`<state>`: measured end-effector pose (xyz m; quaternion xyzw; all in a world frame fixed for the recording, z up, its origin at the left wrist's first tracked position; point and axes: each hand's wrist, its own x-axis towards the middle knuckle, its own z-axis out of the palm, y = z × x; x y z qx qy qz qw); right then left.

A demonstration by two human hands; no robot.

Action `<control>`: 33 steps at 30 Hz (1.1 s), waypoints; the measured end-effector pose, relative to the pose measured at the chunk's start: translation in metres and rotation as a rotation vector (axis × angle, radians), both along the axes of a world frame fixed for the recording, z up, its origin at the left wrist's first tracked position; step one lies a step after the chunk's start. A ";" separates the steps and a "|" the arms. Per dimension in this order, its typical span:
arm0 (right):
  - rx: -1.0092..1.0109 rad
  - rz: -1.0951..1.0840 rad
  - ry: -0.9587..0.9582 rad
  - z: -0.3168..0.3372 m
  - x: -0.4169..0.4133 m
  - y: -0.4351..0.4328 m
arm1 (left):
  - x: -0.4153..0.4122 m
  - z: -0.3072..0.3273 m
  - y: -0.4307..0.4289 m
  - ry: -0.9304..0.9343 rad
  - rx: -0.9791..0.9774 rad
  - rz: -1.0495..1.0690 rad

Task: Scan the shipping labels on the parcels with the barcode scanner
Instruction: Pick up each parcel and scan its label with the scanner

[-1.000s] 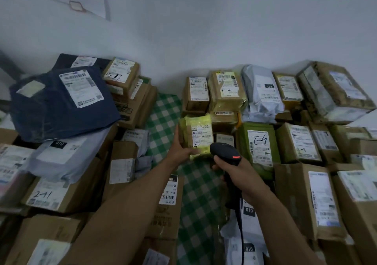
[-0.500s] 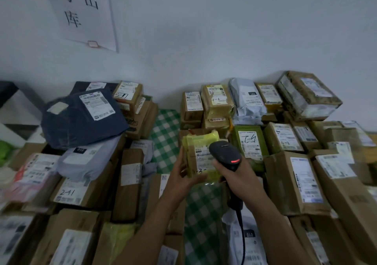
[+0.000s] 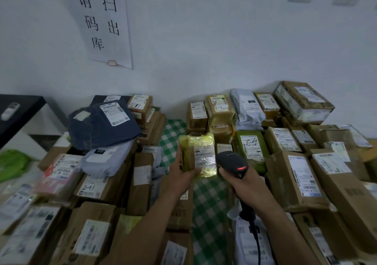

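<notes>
While the left hand grips a yellow-wrapped parcel from its left side above the green-checked surface, the right hand is closed round the barcode scanner, red light lit, just beside the parcel's label. Surrounding cartons appear sealed; contents unseen.

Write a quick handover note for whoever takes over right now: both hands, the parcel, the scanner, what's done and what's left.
Left hand: grips the yellow parcel over the checked cloth, with its shipping label facing up.
Right hand: grips the barcode scanner, head beside the label, red light lit.
Done: parcel picked up and presented. Whether the scan registered cannot be told.
Left: confirm this scan, set the parcel down, then do the stacked parcels on both sides. Which are already scanned is unclear.
</notes>
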<state>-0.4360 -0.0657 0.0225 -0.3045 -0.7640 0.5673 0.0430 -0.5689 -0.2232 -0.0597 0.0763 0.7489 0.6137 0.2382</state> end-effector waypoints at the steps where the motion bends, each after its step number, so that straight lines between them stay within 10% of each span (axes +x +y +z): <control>1: -0.012 0.020 -0.010 0.001 0.002 -0.001 | -0.003 0.001 0.000 0.010 -0.004 0.004; 33: -0.091 0.140 -0.068 0.003 -0.009 -0.011 | -0.038 -0.002 -0.010 0.026 -0.002 0.044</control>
